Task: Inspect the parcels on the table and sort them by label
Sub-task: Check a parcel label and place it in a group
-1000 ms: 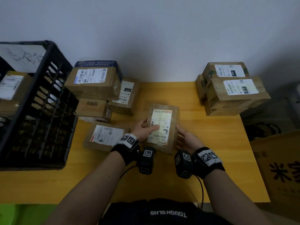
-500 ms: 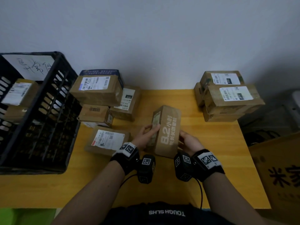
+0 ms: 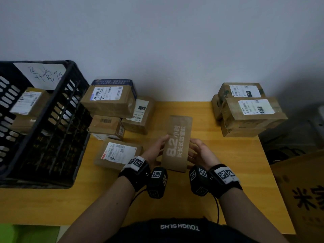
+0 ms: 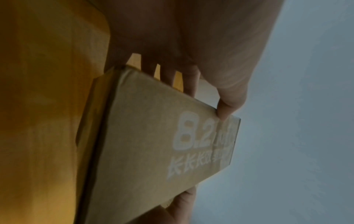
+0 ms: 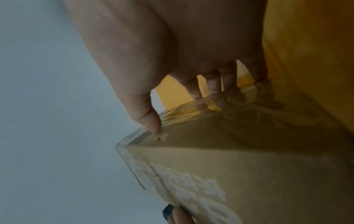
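I hold a brown parcel just above the yellow table, its face with white "8.2" print turned up. My left hand grips its left side, thumb on the top edge. My right hand grips its right side the same way. In the left wrist view the thumb and fingers of my left hand pinch the edge of the parcel. The right wrist view shows my right hand with the thumb on the corner of the parcel. The shipping label is hidden.
A black crate at the left holds a labelled box. Several labelled parcels lie piled at the back left, one close to my left wrist. A stack of parcels stands back right. A large carton sits off the table's right edge.
The parcel has been rolled over between both hands: its white label faced up, then turned left, and now the printed "8.2" face is up.
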